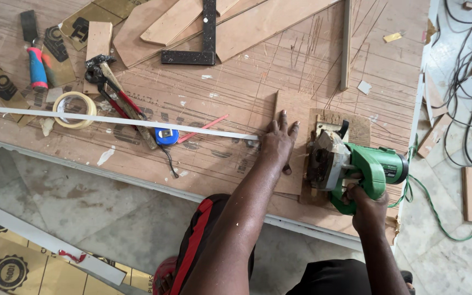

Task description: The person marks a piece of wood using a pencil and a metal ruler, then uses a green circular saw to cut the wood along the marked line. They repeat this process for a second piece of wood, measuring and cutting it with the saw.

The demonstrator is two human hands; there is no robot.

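Cut step, I judge: my left hand (277, 143) flat, fingers spread on thin brown plywood strip (289, 164), right hand (368, 206) clenched round green handheld circular saw (350, 166); nxt needs steady fwd push along strip.

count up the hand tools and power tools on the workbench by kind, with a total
green power saw, held by the right hand: 1
hammer: 1
pliers with red handles: 1
chisel with red and blue handle: 1
black metal square: 1
blue tape measure: 1
roll of tape: 1
total: 7
The left hand lies flat on the plywood piece.
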